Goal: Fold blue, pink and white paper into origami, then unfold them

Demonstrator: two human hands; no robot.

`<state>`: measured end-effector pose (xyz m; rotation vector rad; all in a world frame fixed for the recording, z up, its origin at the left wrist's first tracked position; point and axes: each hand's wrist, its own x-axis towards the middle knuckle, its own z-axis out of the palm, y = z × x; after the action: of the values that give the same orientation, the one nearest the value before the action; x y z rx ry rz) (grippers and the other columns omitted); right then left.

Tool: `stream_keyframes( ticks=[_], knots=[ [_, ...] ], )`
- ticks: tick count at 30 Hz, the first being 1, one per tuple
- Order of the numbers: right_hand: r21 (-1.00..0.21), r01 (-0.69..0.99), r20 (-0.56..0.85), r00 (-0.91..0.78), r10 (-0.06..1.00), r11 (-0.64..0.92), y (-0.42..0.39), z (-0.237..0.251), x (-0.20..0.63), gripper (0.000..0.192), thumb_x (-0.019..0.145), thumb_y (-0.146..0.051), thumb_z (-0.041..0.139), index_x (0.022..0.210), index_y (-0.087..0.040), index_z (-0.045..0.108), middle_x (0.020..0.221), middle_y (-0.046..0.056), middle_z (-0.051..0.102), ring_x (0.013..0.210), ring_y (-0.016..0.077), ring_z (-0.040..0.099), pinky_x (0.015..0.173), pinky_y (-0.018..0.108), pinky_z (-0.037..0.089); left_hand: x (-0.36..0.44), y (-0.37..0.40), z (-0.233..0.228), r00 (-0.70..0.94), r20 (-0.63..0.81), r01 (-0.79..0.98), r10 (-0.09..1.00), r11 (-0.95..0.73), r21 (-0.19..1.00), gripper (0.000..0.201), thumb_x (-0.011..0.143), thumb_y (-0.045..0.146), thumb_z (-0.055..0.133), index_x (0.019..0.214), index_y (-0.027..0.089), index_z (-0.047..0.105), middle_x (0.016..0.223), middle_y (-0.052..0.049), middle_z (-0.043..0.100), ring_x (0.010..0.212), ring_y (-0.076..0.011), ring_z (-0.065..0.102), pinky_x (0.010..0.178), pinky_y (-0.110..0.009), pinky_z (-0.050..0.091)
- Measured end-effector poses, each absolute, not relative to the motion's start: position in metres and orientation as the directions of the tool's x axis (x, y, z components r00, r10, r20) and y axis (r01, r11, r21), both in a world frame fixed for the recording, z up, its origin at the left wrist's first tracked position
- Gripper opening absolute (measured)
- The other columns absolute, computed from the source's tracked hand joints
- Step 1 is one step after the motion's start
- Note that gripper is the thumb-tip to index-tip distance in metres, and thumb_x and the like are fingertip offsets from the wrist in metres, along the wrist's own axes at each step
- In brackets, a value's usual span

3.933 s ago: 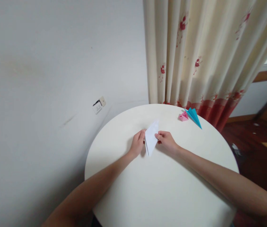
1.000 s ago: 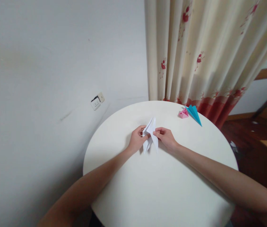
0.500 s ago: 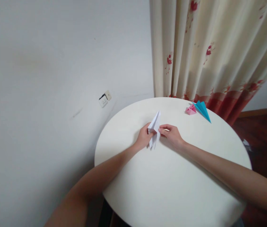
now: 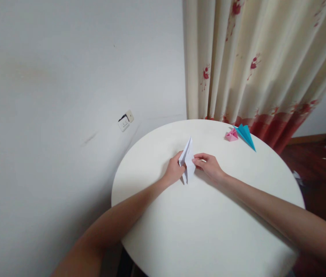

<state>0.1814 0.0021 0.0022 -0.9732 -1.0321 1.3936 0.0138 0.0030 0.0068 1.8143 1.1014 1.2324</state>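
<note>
A folded sheet of white paper, long and pointed at its far end, is held above the round white table. My left hand is closed around its left side, the thumb pressing on the paper and the other fingers hidden behind it. On the opposite side, my right hand pinches the paper's right edge between thumb and fingertips. Two loose flaps hang at the near end of the fold.
Toward the back right of the table lie a pink folded paper piece and a blue paper plane, close together. A flowered curtain hangs behind them. On the left, a wall carries a socket.
The white paper has turned slightly, and its right flap now faces me more broadly. Both hands keep their hold; the whole view has shifted a little.
</note>
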Motion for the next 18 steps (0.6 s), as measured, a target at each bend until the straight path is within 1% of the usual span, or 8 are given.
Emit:
stream_keyframes(
  ticks=[4,9,12,16,18],
  knots=[
    [-0.958,-0.285,0.003,-0.065,0.998,-0.015,0.003,0.003,0.183,0.031,0.054,-0.033,0.086,0.076,-0.017,0.071,0.077,0.005,0.070,0.069,0.0166,0.061,0.068,0.030,0.051,0.014,0.001,0.009,0.195,0.394,0.249,0.898,-0.434,0.866,0.043,0.073,0.015,0.066,0.116,0.017,0.063,0.100,-0.004,0.070,0.087,-0.0189,0.063,0.078,-0.027,0.050],
    [-0.955,-0.296,0.010,-0.111,0.994,-0.024,0.002,0.006,0.182,0.028,0.055,-0.033,0.084,0.066,-0.018,0.063,0.069,0.000,0.063,0.064,0.0133,0.056,0.063,0.027,0.047,0.015,-0.005,0.016,0.195,0.413,0.295,0.890,-0.455,0.840,0.048,0.073,0.016,0.069,0.120,0.020,0.060,0.104,-0.004,0.070,0.088,-0.0191,0.064,0.077,-0.027,0.051],
    [-0.956,-0.293,0.033,-0.082,0.996,0.007,0.003,0.006,0.182,0.027,0.055,-0.030,0.082,0.072,-0.018,0.065,0.074,0.001,0.064,0.067,0.0142,0.057,0.066,0.029,0.048,0.016,-0.007,0.017,0.192,0.415,0.312,0.889,-0.456,0.833,0.054,0.071,0.014,0.069,0.124,0.021,0.057,0.106,-0.003,0.069,0.091,-0.0200,0.064,0.080,-0.028,0.051],
    [-0.954,-0.295,0.064,-0.026,0.998,0.053,0.006,0.004,0.183,0.029,0.055,-0.029,0.082,0.079,-0.018,0.067,0.083,0.003,0.067,0.073,0.0162,0.059,0.067,0.030,0.048,0.016,-0.006,0.018,0.125,0.452,0.343,0.883,-0.466,0.815,0.063,0.068,0.013,0.069,0.128,0.020,0.053,0.114,-0.005,0.066,0.101,-0.0222,0.063,0.086,-0.029,0.049],
    [-0.947,-0.312,0.075,-0.003,0.997,0.070,0.009,0.003,0.185,0.030,0.055,-0.029,0.082,0.079,-0.018,0.067,0.081,0.002,0.066,0.071,0.0155,0.057,0.066,0.029,0.047,0.015,-0.006,0.020,0.093,0.459,0.379,0.884,-0.458,0.804,0.065,0.068,0.015,0.070,0.131,0.019,0.050,0.112,-0.006,0.067,0.094,-0.0213,0.064,0.081,-0.028,0.049]
  ],
)
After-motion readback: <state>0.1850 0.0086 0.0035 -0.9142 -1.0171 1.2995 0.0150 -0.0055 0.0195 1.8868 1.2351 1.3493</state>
